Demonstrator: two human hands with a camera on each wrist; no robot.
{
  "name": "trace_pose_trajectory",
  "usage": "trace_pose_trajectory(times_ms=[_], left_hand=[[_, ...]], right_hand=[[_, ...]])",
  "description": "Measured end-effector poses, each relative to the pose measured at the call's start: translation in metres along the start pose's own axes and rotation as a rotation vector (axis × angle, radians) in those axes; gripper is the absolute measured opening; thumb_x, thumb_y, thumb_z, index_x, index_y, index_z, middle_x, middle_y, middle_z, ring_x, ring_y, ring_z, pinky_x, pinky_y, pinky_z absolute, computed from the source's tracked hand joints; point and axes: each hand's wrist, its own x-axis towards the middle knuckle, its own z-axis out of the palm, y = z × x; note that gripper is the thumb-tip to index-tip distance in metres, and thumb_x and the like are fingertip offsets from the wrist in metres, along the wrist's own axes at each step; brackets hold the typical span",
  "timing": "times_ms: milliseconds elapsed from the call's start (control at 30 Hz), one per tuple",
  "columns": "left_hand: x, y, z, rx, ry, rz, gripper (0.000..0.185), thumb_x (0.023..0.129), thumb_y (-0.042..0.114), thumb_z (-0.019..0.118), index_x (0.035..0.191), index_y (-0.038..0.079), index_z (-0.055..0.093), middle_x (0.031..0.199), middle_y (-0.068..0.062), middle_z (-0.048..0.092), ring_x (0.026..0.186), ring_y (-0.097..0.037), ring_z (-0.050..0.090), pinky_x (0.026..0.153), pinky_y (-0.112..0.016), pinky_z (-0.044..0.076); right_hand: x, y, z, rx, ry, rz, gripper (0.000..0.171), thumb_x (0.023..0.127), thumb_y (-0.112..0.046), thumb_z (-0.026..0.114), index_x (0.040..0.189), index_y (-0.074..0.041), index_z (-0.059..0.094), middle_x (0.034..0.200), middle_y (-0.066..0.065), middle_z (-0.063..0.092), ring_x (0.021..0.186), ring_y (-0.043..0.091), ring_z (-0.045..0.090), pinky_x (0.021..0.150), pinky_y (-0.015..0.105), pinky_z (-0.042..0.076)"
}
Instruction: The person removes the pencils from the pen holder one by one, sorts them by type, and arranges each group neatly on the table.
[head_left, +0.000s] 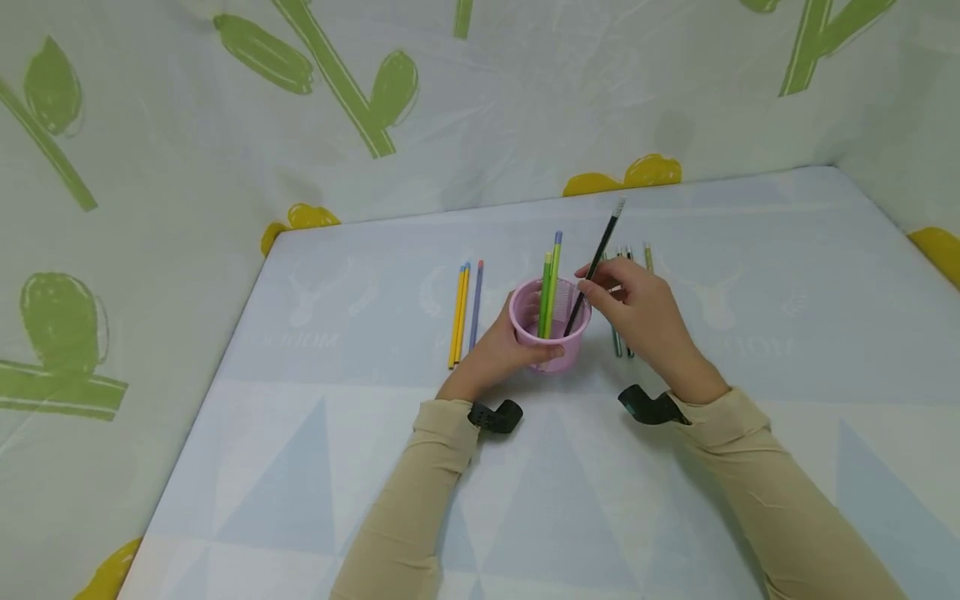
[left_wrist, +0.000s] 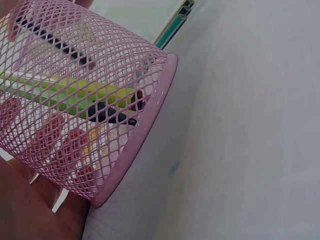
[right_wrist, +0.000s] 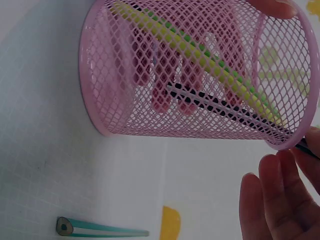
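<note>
A pink mesh cup is stood on the pale blue mat, near the middle of the head view. Inside it two green pencils are leaned upright, one of them blue at its top end, and a black pencil is slanted in with its lower tip down in the cup and its upper end tilted up and to the right, well clear of the rim. In the wrist views the green shafts and the black one are seen crossing behind the mesh.

The cup is gripped from its left side by the left hand, with the fingers curled around the wall and the thumb laid across the front. The black pencil is pinched at mid-shaft by the right hand, between thumb and fingertips, just above and to the right of the rim. Both forearms are covered by beige sleeves, and a black strap is worn at each wrist.

The cup is made of diamond-pattern wire mesh, round, with a solid flat rim at the base. On the mat, three pencils, two yellow and one blue, are laid side by side left of the cup; several more pencils are laid to the right, partly hidden behind the right hand.
</note>
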Motion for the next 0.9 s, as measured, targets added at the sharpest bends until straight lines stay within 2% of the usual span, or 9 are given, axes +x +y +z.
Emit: trace_pose_trajectory(times_ms=[100,300,567,733,800,900], left_hand=[[0.0,0.002,0.0,0.011,0.002,0.003,0.086,0.07,0.024,0.076,0.136,0.029,0.02,0.13,0.003,0.037,0.116,-0.012,0.038,0.094,-0.032,0.036],[0.0,0.0,0.001,0.008,0.001,0.007,0.087,0.071,0.023,0.076,0.137,0.027,0.02,0.131,0.001,0.037,0.116,-0.014,0.038,0.093,-0.032,0.037],[0.01,-0.023,0.002,0.011,0.028,0.038,0.087,0.067,0.032,0.077,0.133,0.036,0.022,0.127,0.007,0.039,0.114,-0.01,0.04,0.093,-0.034,0.038],[0.009,-0.022,-0.001,-0.027,-0.02,0.063,0.085,0.071,0.032,0.073,0.137,0.033,0.019,0.132,0.002,0.036,0.116,-0.015,0.039,0.094,-0.034,0.037],[0.007,-0.016,-0.004,-0.035,-0.052,0.081,0.086,0.072,0.044,0.068,0.139,0.027,0.017,0.135,-0.003,0.034,0.119,-0.017,0.037,0.096,-0.035,0.035],[0.002,-0.005,-0.006,-0.025,-0.069,0.089,0.085,0.077,0.061,0.053,0.141,0.019,0.016,0.138,-0.009,0.032,0.123,-0.019,0.033,0.099,-0.037,0.03]], right_hand=[[0.0,0.002,0.005,-0.028,-0.01,-0.022,0.025,0.088,-0.03,0.055,0.101,-0.01,0.062,0.093,-0.001,0.058,0.085,0.011,0.052,0.071,0.03,0.047],[-0.002,0.005,0.011,-0.026,-0.036,-0.005,0.026,0.089,-0.029,0.053,0.103,-0.009,0.062,0.096,0.001,0.058,0.087,0.013,0.052,0.071,0.032,0.048],[-0.001,0.003,0.014,-0.032,-0.007,-0.031,0.024,0.089,-0.028,0.053,0.103,-0.011,0.062,0.094,0.001,0.06,0.083,0.012,0.054,0.069,0.03,0.047],[-0.001,0.003,0.014,-0.03,-0.009,-0.015,0.027,0.089,-0.029,0.053,0.107,-0.011,0.062,0.095,0.001,0.06,0.083,0.013,0.054,0.069,0.031,0.048],[-0.001,0.003,0.014,-0.03,-0.011,-0.004,0.027,0.09,-0.029,0.053,0.108,-0.011,0.062,0.096,0.002,0.06,0.083,0.013,0.054,0.07,0.031,0.048],[-0.001,0.004,0.014,-0.031,-0.021,0.019,0.029,0.09,-0.03,0.052,0.11,-0.011,0.061,0.097,0.002,0.06,0.084,0.014,0.054,0.07,0.032,0.048]])
